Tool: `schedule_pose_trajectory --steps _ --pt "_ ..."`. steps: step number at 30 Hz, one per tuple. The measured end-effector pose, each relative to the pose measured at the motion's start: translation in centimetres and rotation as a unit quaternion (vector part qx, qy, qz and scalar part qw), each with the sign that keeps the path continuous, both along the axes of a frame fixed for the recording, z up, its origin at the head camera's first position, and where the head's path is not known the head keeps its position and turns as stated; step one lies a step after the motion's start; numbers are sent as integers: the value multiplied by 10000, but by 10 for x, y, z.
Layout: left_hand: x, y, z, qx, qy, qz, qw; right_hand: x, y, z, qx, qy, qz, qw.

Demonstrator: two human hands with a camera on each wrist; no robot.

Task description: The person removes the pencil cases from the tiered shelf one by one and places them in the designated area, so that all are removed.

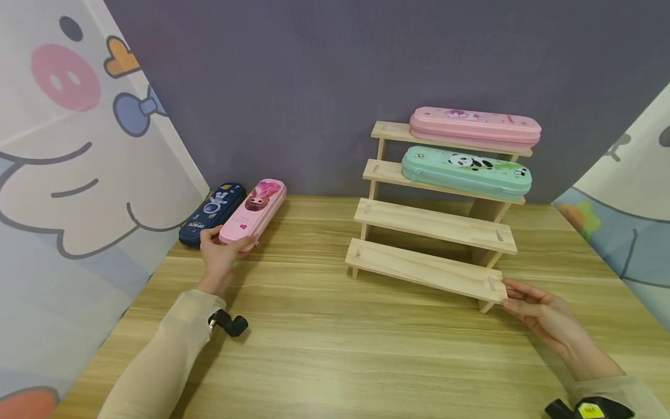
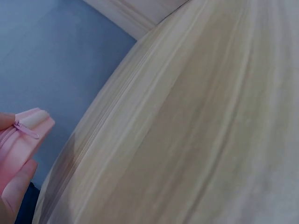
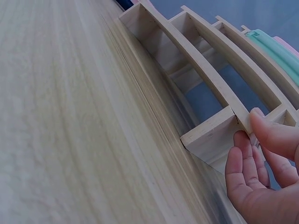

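Note:
At the left of the head view, my left hand (image 1: 218,259) grips the near end of a pink pencil case (image 1: 245,224) with a doll-like character on its lid. In the left wrist view, thumb and finger sit on either side of the case's zipped end (image 2: 23,147). Right beside it lies a navy pencil case (image 1: 208,220) with an astronaut print. Across the table, my right hand (image 1: 546,319) pinches the right end of the lowest step of a wooden tiered shelf (image 1: 419,266). The right wrist view has the thumb over that step's edge, fingers (image 3: 236,175) curled below.
A pink pencil case (image 1: 473,128) lies on the shelf's top step, and a mint-green panda pencil case (image 1: 466,173) on the step below. Behind the wood-grain table (image 1: 314,349) rises a grey wall (image 1: 293,87). Cartoon-printed panels (image 1: 78,192) flank both sides.

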State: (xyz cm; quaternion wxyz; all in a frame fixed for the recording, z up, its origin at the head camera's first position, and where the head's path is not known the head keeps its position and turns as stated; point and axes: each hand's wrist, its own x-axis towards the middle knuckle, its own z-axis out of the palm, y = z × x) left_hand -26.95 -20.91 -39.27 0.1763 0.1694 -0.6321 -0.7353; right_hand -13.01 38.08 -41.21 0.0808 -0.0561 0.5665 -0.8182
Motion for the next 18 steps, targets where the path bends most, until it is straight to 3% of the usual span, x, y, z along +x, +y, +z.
schedule_pose_trajectory --steps 10,18 --pt "-9 -12 -3 160 -521 261 9982 -1 -1 0 84 -65 -3 9999" --pt "-14 -17 -5 216 -524 219 9982 -2 0 2 53 -132 1 9999"
